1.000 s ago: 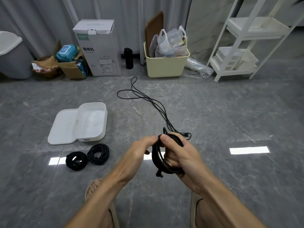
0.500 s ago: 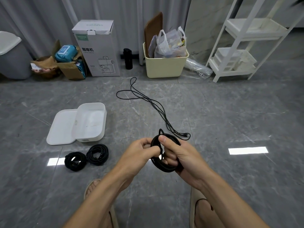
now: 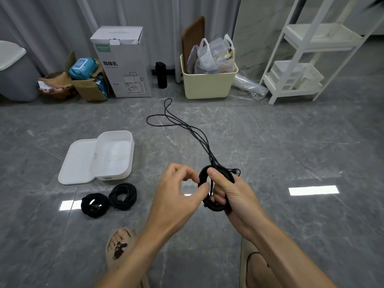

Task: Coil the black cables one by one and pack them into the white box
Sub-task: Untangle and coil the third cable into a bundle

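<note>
Both forearms are bare, no sleeves, no watch or rings on the left hand (image 3: pixel 176 196) or right hand (image 3: pixel 232 196). At six o'clock, beige open-toe slippers: the left slipper (image 3: pixel 119 249) carries a dark cartoon print, the right slipper (image 3: pixel 246 265) only partly shows.

Single head view. We look forward and down from standing height onto the grey floor (image 3: pixel 291 152). Both forearms enter from 6 o'clock, close to the lens. The curtain wall (image 3: pixel 52 28) runs across 12 o'clock, far off. No second view to overlap.
</note>
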A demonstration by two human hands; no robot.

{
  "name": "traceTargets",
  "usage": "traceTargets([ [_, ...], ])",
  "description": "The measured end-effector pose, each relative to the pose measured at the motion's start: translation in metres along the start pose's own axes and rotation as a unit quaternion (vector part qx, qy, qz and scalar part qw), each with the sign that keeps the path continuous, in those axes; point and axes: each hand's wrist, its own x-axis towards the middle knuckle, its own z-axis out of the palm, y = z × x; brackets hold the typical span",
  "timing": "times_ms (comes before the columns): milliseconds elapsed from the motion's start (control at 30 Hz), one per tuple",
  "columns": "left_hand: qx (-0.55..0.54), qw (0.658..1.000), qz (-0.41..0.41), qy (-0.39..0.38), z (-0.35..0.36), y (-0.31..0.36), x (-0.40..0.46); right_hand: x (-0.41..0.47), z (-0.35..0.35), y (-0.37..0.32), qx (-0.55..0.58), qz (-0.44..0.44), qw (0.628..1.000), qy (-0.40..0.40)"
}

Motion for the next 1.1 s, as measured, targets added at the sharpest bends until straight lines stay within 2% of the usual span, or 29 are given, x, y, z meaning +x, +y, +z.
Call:
traceTargets([
  [100,0.137,0.986,0.092,0.029,0.009,-0.009,-0.003,-0.001,0.003,0.004,-0.012,-0.021,1.0,0.011],
  [167,0.186,0.975,0.113,0.046,0.014,-0.011,-0.005,-0.002,0.006,0.004,-0.027,-0.03,0.999,0.018],
  [333,0.23,0.964,0.106,0.073,0.018,-0.009,-0.005,-0.005,0.011,0.007,-0.051,-0.045,0.996,0.06],
  [500,0.277,0.96,0.051,-0.004,0.013,-0.002,-0.002,-0.006,0.011,0.012,-0.076,-0.047,0.993,0.073],
  [567,0.227,0.973,0.021,-0.037,0.013,-0.002,-0.002,-0.006,0.011,0.011,-0.078,-0.046,0.993,0.069],
  [633,0.128,0.99,-0.036,-0.053,0.013,-0.002,-0.002,-0.005,0.011,0.01,-0.084,-0.05,0.994,0.058],
  [700,0.044,0.993,-0.09,-0.068,0.011,-0.001,-0.001,-0.004,0.011,0.009,-0.092,-0.054,0.993,0.054],
  [967,-0.076,0.974,-0.185,-0.102,0.006,0.009,0.003,0.0,0.008,0.007,-0.075,-0.033,0.995,0.05],
  [1100,-0.14,0.956,-0.212,-0.145,-0.008,0.01,0.007,0.001,0.007,0.006,-0.047,-0.037,0.997,0.048],
])
